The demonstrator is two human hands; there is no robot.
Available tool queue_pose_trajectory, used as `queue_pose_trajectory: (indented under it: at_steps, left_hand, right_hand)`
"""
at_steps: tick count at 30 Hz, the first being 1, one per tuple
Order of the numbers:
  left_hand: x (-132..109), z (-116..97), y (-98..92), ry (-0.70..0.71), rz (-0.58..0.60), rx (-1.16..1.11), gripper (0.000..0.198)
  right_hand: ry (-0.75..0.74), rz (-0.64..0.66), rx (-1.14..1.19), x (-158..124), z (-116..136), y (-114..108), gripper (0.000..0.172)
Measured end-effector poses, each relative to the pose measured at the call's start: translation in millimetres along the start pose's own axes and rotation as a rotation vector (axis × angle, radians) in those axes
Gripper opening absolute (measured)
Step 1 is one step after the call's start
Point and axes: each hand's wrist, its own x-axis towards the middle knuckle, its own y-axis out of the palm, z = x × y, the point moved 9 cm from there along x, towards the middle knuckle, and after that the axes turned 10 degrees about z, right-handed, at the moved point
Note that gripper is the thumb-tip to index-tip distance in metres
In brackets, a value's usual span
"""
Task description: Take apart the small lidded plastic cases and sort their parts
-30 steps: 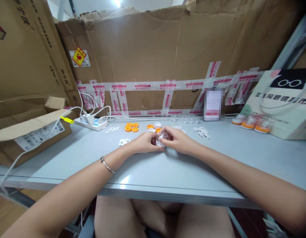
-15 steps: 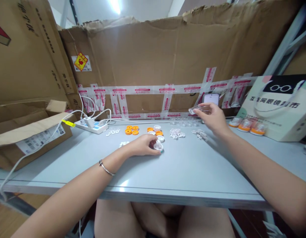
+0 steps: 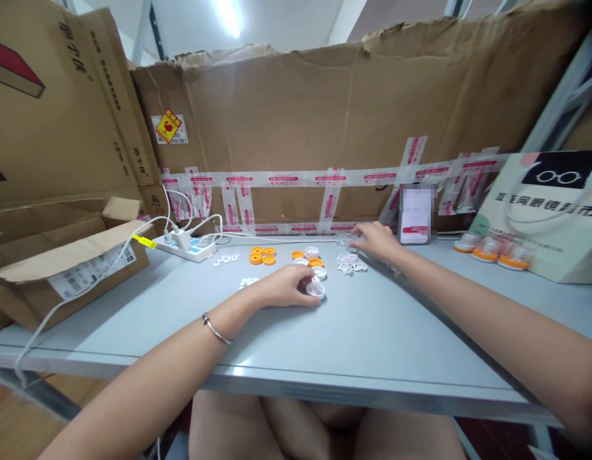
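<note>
My left hand [image 3: 292, 285] is closed around a white round cap [image 3: 316, 292] with a clear piece standing in it, held at the tabletop. My right hand [image 3: 375, 239] is at the back of the table, its fingertips pinched on a clear plastic cup [image 3: 352, 245] among other clear cups, some hidden behind the hand. Just behind my left hand sit orange rings [image 3: 316, 262] and white caps [image 3: 312, 252]. A pile of small white plastic parts [image 3: 351, 264] lies between my hands. More white bits [image 3: 249, 282] lie left of my left hand.
Orange caps [image 3: 263, 256] and small clear discs [image 3: 226, 259] lie to the left. A power strip [image 3: 190, 248] and an open carton [image 3: 70, 255] stand farther left. On the right are a phone [image 3: 415, 214], assembled orange-based pieces [image 3: 486, 253] and a paper bag [image 3: 550, 217]. Large cardboard [image 3: 286, 115] walls the back.
My right hand has moved left and down with the clear piece, from in front of the phone to the clear cups. My left hand keeps its hold. The view has shifted slightly.
</note>
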Motion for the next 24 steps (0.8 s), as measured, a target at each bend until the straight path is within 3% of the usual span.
queue_pose_trajectory:
  at_steps: [5, 8, 11, 12, 14, 15, 17, 21, 24]
  left_hand:
    - [-0.6, -0.5, -0.3, 0.002, -0.005, -0.003, 0.022]
    - [-0.5, 2.6, 0.5, -0.024, -0.003, -0.044, 0.025]
    - [0.4, 8.2, 4.0, -0.063, 0.006, -0.137, 0.032]
    - [0.9, 9.2, 5.4, -0.065, 0.008, -0.168, 0.035]
    - [1.9, 10.2, 7.0, -0.06, 0.004, -0.201, 0.037]
    - [2.3, 10.2, 7.1, -0.053, -0.004, -0.203, 0.036]
    - [3.2, 9.6, 7.4, -0.033, -0.014, -0.209, 0.034]
    - [5.1, 7.8, 8.4, 0.011, -0.018, -0.269, 0.031]
    - [6.5, 7.0, 9.4, 0.011, -0.014, -0.296, 0.028]
  right_hand:
    - [0.065, -0.049, -0.089, 2.5, -9.5, 5.5, 0.032]
    - [0.111, -0.122, -0.008, -1.5, -6.4, -5.6, 0.036]
    - [0.008, -0.207, 0.23, -23.8, 23.7, -29.2, 0.032]
    - [-0.098, -0.152, 0.359, -33.5, 43.1, -32.3, 0.032]
    - [-0.276, 0.088, 0.562, -57.4, 85.8, -27.2, 0.033]
    - [-0.342, 0.203, 0.593, -71.7, 105.9, -22.9, 0.033]
    - [-0.409, 0.293, 0.57, -96.1, 131.8, -17.9, 0.03]
    - [-0.459, 0.268, 0.472, -116.5, 147.2, -9.4, 0.018]
    - [-0.56, 0.192, 0.464, -121.6, 152.3, -17.3, 0.015]
